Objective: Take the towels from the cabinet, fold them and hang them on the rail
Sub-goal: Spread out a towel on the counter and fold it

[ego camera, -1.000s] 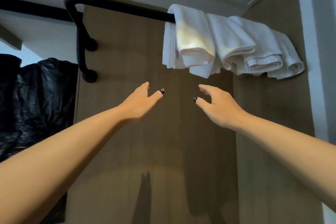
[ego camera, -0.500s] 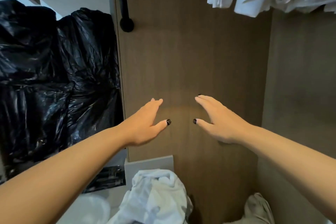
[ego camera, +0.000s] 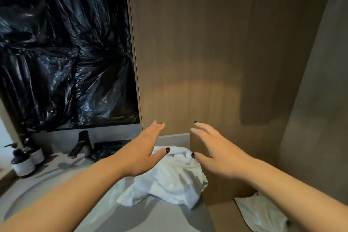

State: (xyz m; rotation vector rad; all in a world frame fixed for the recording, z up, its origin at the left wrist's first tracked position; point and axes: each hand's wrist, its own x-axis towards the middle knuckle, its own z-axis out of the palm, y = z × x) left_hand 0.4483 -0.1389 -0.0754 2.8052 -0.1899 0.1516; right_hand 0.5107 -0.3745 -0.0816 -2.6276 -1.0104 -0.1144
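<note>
While your left hand (ego camera: 145, 153) and right hand (ego camera: 216, 154) are hovering empty with fingers spread, the crumpled white towel (ego camera: 169, 181) is lying on the grey counter (ego camera: 146, 216) directly below and between them, equally near both.

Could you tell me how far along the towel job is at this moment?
Done: nothing hung shows here; the rail is out of view. In hand: nothing, the left hand and right hand hover open above a crumpled white towel on the grey counter. Left: fold and hang it, plus a second white cloth lower right.
</note>
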